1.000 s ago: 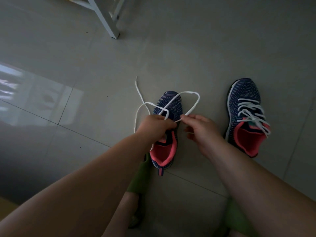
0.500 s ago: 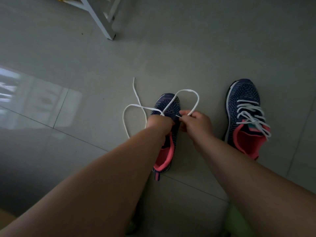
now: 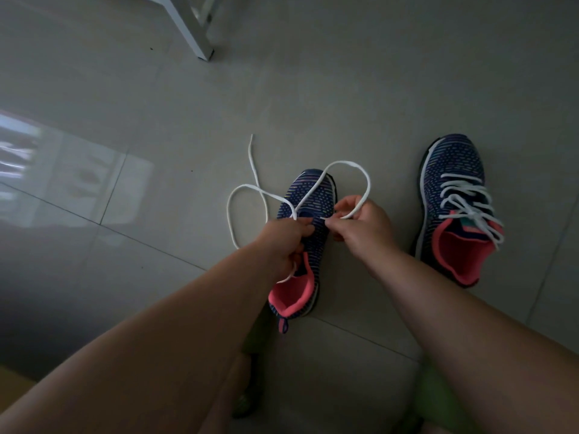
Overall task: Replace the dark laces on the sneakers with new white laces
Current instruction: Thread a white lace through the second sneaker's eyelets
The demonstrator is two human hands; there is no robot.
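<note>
2 shoes stand on the floor (image 3: 313, 89): the unlaced shoe (image 3: 310, 208) centre, the laced shoe (image 3: 451, 170) at its 3 o'clock, a furniture leg (image 3: 191, 29) at 11 o'clock.

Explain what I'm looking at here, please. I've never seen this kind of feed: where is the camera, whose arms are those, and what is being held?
There is no machine here. The one picture comes from a wide-angle camera worn on a person's head, looking down at their own bare arms and a tiled floor.

Two navy knit sneakers with pink linings stand on the floor. The right sneaker is already laced in white. The middle sneaker is the one being worked on.

The left hand grips the sneaker's upper, fingers curled at the eyelets. The right hand pinches one end of the white lace, near an eyelet. The lace loops out over the toe and onto the floor to the left, its free tip lying farther away.

At the top is a white furniture leg.
</note>
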